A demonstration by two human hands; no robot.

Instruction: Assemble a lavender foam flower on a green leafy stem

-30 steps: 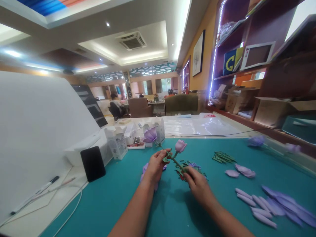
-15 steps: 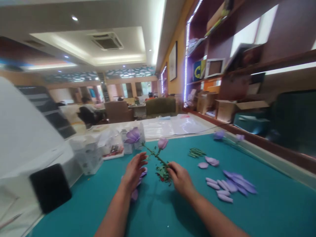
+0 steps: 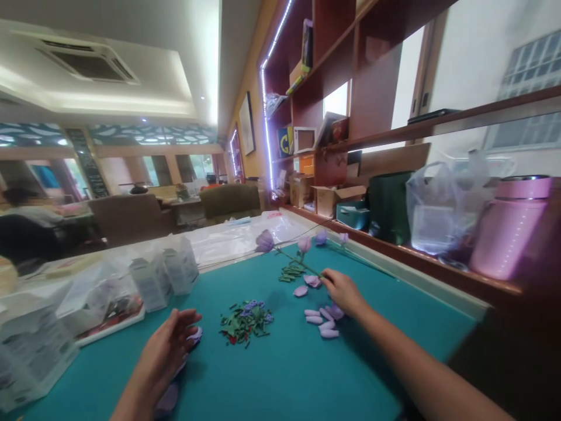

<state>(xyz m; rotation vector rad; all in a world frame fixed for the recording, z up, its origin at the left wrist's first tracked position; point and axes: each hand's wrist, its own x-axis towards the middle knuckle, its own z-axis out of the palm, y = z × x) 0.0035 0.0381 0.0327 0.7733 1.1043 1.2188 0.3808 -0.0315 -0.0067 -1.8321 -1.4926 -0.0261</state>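
Right hand [image 3: 344, 290] grips stem [image 3: 298, 263] over teal mat [image 3: 289, 374].

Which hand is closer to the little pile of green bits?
Left. The left hand lies open just beside the pile of green bits; the right hand is farther off, holding the flower stem.

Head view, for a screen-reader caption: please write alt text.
The right hand holds a purple flower stem by its lower end above a teal mat, near loose purple petals. The left hand rests open on more petals, beside a pile of small green pieces.
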